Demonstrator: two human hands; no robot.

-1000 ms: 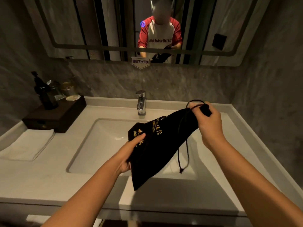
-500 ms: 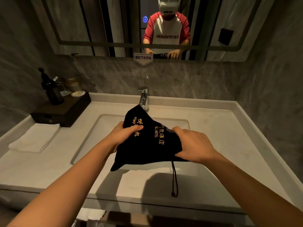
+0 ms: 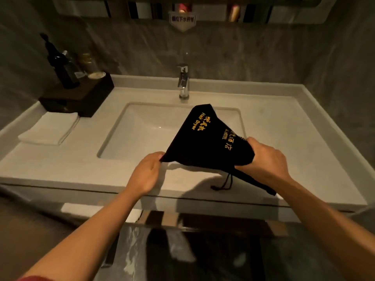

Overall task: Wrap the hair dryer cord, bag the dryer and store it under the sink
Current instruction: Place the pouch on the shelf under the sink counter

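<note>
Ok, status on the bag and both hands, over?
Left hand pinching one corner of the black dryer bag. Right hand shut on the drawstring end. Bag held above the sink basin, drawstring dangling. Nothing in the way.

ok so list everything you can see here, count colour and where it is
hair dryer bag: one, black with gold lettering, held over the front of the basin
drawstring: one, black, hanging from the bag onto the counter's front edge
faucet: one, chrome, behind the basin
sink basin: one, white, centre of the counter
counter: one, white, around the basin
folded towel: one, white, left on the counter
tray: one, dark, back left corner
pump bottle: one, dark, on the tray
sign: one, white, below the mirror
left hand: pinch grip on the bag's corner
right hand: grip closed on the bag's gathered end
</note>
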